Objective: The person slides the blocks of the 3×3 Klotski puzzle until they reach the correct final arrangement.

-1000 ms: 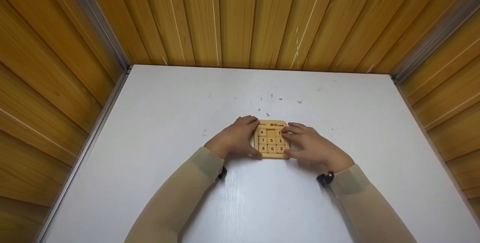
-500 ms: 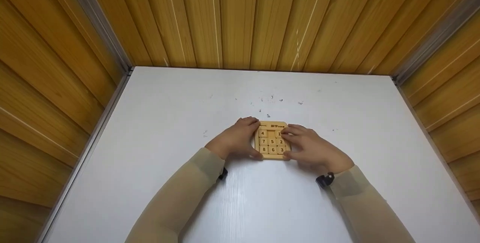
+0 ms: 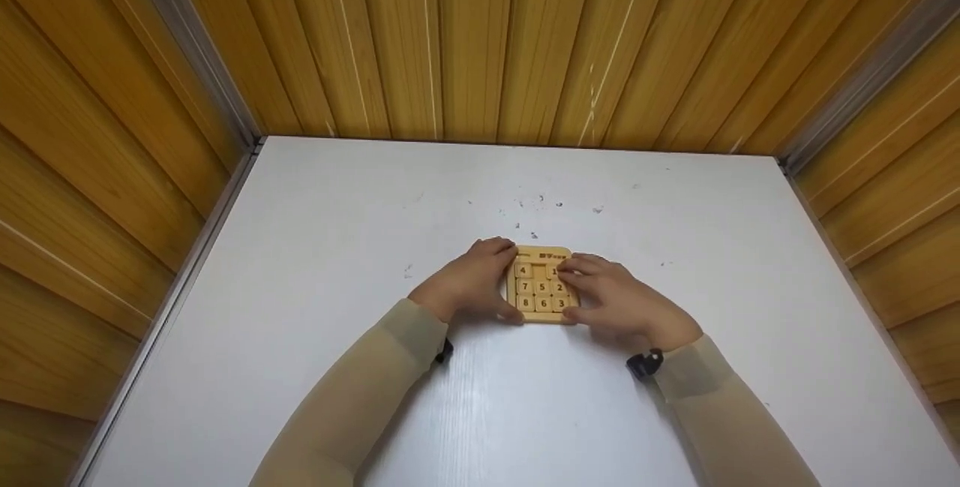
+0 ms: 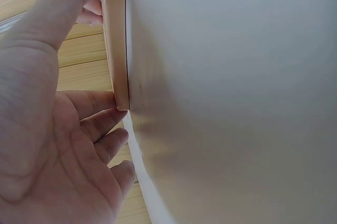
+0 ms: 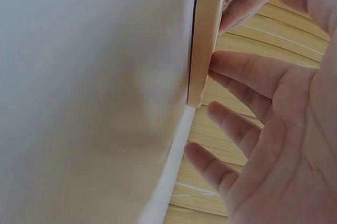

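Observation:
A wooden number slide puzzle (image 3: 542, 317) lies flat on the white table. Its far row shows tile 4 (image 3: 523, 271), a bare slot, then tile 1 (image 3: 553, 272); below come 7, 5, 2 and 8, 6, 3. My left hand (image 3: 480, 279) grips the frame's left side, thumb at the near corner and fingertips at the far one. My right hand (image 3: 619, 294) has a fingertip on tile 1 and its thumb by the near right corner. In the right wrist view, the right fingers (image 5: 247, 71) are fairly straight, one tip right at the frame.
The white tabletop (image 3: 360, 194) surrounds the puzzle, with small dark marks (image 3: 534, 235) beyond it. Yellow wood-plank walls (image 3: 465, 44) stand at the back and both sides. A dark band (image 3: 645, 364) sits on the right wrist.
Tile 1 has shifted slightly left toward the bare slot, with my right fingertip on it. My left hand keeps its grip on the frame. The head view has shifted a little.

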Tool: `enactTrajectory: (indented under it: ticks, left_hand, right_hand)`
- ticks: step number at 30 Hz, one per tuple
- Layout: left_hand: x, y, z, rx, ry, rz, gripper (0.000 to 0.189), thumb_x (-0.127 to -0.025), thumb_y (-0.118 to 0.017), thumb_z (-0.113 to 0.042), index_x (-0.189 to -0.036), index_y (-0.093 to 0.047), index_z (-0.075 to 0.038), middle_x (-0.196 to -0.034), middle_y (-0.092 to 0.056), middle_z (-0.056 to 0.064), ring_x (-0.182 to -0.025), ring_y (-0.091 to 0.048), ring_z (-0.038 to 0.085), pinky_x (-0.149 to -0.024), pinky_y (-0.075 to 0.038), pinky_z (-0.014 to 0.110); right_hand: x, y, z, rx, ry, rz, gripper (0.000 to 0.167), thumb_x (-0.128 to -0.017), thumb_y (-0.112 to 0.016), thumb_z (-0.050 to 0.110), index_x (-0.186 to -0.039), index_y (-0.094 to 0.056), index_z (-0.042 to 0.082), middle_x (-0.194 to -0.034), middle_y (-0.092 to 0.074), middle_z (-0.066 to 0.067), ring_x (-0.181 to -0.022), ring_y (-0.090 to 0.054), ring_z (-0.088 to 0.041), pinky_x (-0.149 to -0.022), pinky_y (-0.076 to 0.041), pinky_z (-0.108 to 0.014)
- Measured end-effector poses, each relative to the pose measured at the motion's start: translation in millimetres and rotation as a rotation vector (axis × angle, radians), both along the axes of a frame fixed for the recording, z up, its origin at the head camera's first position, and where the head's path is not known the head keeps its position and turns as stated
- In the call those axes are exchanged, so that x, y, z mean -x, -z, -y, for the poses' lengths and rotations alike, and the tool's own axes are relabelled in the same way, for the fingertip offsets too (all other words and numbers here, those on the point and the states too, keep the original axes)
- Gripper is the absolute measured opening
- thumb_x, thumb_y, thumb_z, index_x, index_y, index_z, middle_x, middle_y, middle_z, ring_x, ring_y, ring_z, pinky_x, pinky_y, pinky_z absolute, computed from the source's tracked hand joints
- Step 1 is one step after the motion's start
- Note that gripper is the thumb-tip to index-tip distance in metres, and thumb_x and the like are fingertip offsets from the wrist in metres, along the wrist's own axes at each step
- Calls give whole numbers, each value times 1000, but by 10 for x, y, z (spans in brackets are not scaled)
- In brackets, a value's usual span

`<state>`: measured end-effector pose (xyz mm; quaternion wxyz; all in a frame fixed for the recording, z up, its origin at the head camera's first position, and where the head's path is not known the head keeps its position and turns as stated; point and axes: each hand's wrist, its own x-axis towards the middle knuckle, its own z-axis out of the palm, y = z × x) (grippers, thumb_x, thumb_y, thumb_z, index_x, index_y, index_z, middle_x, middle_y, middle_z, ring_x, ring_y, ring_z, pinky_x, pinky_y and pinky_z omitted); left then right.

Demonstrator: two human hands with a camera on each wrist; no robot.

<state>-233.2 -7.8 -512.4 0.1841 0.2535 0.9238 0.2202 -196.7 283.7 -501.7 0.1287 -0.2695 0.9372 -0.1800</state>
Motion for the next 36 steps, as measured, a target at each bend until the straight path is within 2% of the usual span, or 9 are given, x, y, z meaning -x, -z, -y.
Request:
enactTrajectory:
  ticks: [6,13,22,36]
  left_hand:
    - [-13,1,4,-7,-10,12,125,-83,-100,-52,-180,-31,-10,-190,-27,3,-179,-19,26,-147,-21,40]
    - [-8,19,2,-9,-5,9,126,-83,-100,-52,-179,-32,-11,-188,-31,4,-178,-24,26,-147,-25,41]
    - [-2,21,3,-15,-2,6,126,-82,-100,-52,-179,-32,-10,-188,-31,4,-178,-23,26,-146,-26,40]
    - [-5,-2,-8,-12,-2,7,126,-82,-100,-53,-179,-32,-11,-188,-30,3,-178,-22,26,-146,-26,42]
  right_hand:
    - [6,10,33,-4,-11,0,75,-103,-74,46,-163,-60,2,-176,-52,-11,-171,-35,-43,-141,-28,-69]
    - [22,50,37,3,-34,-12,77,-104,-71,49,-162,-60,0,-174,-54,-13,-170,-37,-45,-138,-31,-73]
    - [34,59,94,6,-29,-1,77,-102,-71,47,-163,-59,2,-175,-52,-11,-171,-35,-44,-139,-31,-71]
    - [22,26,116,-5,-37,29,80,-103,-72,49,-168,-54,6,-181,-46,-8,-174,-29,-42,-142,-26,-69]
